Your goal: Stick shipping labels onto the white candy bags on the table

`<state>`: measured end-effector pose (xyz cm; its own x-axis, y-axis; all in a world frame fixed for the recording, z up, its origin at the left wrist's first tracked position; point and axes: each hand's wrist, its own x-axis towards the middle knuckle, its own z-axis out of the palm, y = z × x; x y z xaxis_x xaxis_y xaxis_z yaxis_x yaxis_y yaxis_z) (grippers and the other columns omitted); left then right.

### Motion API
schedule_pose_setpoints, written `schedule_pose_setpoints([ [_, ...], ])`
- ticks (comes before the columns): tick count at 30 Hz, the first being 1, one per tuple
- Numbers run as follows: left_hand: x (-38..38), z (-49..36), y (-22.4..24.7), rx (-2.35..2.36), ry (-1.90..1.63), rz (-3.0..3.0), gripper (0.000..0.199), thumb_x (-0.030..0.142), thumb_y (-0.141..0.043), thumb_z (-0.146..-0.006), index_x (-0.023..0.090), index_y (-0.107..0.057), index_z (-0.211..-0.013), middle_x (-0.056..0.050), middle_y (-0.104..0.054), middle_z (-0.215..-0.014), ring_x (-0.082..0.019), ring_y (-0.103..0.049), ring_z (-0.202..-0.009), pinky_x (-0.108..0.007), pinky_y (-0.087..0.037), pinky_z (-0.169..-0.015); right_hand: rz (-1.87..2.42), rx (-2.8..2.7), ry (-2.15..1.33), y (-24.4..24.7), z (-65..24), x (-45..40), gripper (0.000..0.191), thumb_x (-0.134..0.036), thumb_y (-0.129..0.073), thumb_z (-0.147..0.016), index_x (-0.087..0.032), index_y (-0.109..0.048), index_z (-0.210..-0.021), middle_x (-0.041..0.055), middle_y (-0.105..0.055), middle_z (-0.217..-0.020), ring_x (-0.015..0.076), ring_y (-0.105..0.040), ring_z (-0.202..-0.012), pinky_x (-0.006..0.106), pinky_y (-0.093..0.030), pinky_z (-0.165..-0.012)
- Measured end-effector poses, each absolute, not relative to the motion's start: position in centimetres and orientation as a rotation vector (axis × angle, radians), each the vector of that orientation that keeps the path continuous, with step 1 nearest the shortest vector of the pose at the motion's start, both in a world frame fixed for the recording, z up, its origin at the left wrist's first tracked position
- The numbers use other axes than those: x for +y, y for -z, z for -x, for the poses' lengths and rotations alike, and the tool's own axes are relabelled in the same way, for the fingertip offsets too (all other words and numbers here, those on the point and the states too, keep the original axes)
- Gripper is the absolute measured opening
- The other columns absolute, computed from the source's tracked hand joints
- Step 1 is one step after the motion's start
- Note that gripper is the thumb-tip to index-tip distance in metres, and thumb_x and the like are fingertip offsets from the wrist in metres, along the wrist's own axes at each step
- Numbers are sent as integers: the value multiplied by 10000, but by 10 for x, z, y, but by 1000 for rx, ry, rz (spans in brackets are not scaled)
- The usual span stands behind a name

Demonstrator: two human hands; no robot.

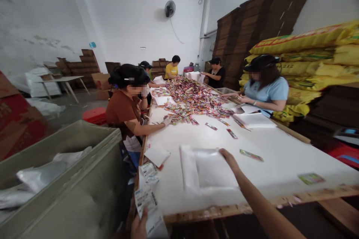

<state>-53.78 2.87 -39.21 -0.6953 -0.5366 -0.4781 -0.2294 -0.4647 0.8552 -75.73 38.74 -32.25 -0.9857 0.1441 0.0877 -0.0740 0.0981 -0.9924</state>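
Note:
My left hand point(140, 224) is at the table's near left corner, its fingers closed on a strip of white printed labels point(147, 199) with black barcodes and text. The strip runs up along the table edge and hangs down past it. Flat on the table in front of me lies a white plastic mailer bag point(209, 170), with a puffy left side. At its upper right edge, my right hand point(228, 158) grips the bag, the fingertips partly hidden. Another white packet point(157, 154) lies just beyond the labels.
A heap of small colourful packets point(193, 95) covers the far table, with single packets point(251, 155) scattered nearer. Several people sit around it, one in a brown top point(120, 114) close on the left. A large bin point(84, 179) with silvery bags stands left. White sheets point(254, 120) lie right.

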Motion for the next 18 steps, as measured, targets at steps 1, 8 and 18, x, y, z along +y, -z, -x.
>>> schedule_pose_setpoints([
  [1,30,536,393,-1422,2347,-1091,546,497,-827,-405,143,-687,-796,-106,-742,-789,-378,-629,-1015,-475,-495,-921,49,-2287,-1963,332,747,374,265,-437,-568,-605,-191,-493,-540,-29,-484,-532,135,-442,-553,272,-394,-549],
  [8,44,505,360,-1225,2500,-1024,612,468,-822,-480,129,-662,-964,-107,-742,-896,-315,-629,-1039,-406,-505,-914,-45,-2611,-1613,376,710,310,191,-369,-546,-665,-203,-539,-569,-3,-541,-576,170,-489,-610,300,-387,-648],
  [18,76,503,312,-1632,2454,-579,520,408,-805,-534,112,-693,-947,-129,-724,-990,-325,-600,-1066,-433,-434,-985,-990,-2576,-1735,275,592,223,366,-294,-547,-839,-262,-488,-1198,23,-642,-1003,184,-593,-931,298,-458,-807],
])
